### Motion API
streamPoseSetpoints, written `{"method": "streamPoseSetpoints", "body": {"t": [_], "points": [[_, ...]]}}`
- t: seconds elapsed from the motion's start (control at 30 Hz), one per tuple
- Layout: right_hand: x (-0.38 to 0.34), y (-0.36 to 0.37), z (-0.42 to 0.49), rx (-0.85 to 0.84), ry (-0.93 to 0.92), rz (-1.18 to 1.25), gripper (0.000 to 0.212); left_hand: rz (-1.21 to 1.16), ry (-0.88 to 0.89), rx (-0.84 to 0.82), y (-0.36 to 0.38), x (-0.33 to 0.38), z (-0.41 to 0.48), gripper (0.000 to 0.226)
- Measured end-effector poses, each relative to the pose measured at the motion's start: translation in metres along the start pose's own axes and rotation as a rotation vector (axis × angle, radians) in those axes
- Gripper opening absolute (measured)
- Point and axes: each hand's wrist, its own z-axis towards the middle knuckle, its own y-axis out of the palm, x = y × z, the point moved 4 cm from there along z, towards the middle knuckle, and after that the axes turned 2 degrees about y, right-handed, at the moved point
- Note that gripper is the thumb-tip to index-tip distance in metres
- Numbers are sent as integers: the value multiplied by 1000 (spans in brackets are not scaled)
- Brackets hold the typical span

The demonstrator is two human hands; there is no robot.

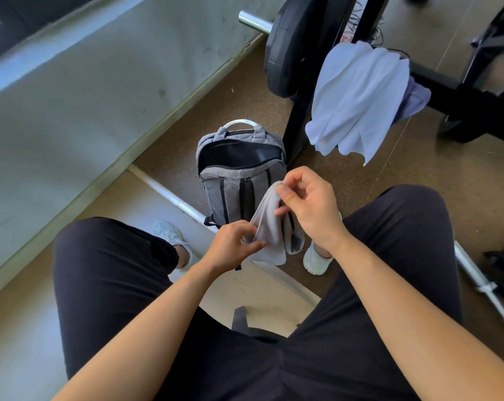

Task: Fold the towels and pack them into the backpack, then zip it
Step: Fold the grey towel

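My left hand (230, 247) and right hand (308, 204) pinch the grey towel (269, 227); a loose grip could undo the fold before the open backpack (240, 175).

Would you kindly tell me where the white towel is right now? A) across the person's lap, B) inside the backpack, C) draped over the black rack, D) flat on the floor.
C: the white towel hangs over a bar of the black rack, above and right of the open backpack.
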Motion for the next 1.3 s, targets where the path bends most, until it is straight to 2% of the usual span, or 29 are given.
{"method": "streamPoseSetpoints", "body": {"t": [0.1, 0.23, 0.33, 0.43, 0.53, 0.57, 0.7, 0.83, 0.87, 0.9, 0.93, 1.0, 1.03, 1.07, 1.17, 1.3], "points": [[5, -12, 5, 141, 28, 72, 7, 103, -99, -71, 4, -12, 0, 35], [21, -38, 16, 365, 108, 141, 10, 185, -235, -179, 5, -29, -7, 35], [35, -51, 20, 445, 175, 177, 9, 203, -294, -157, 2, -38, -14, 32], [49, -63, 24, 483, 247, 170, 9, 208, -314, -39, -14, -40, -15, 27], [59, -72, 27, 439, 346, 37, 36, 27, -337, 239, -46, -36, -16, 14], [61, -74, 27, 423, 366, 8, 38, -40, -327, 328, -57, -33, -19, 13], [61, -72, 25, 352, 363, -193, 18, -132, -255, 562, -92, -24, -30, 18], [43, -68, 23, 444, 163, -318, 12, -38, -168, 765, -121, -7, -41, 38], [41, -66, 23, 429, 136, -332, 11, 30, -152, 789, -127, -5, -42, 35], [44, -65, 24, 359, 157, -361, 10, 113, -150, 750, -130, -8, -40, 28], [51, -62, 25, 237, 226, -415, 10, 202, -175, 627, -131, -15, -36, 21], [69, -58, 22, -28, 428, -509, 16, 331, -260, 261, -124, -34, -31, 16], [75, -58, 19, -90, 488, -519, 19, 343, -277, 164, -123, -40, -31, 17], [77, -58, 19, -96, 498, -503, 20, 310, -282, 170, -125, -44, -32, 18], [71, -59, 26, -39, 428, -416, 15, 145, -287, 407, -142, -45, -29, 9], [66, -52, 34, -57, 412, -366, 16, 19, -264, 506, -155, -49, -17, 12]]}}
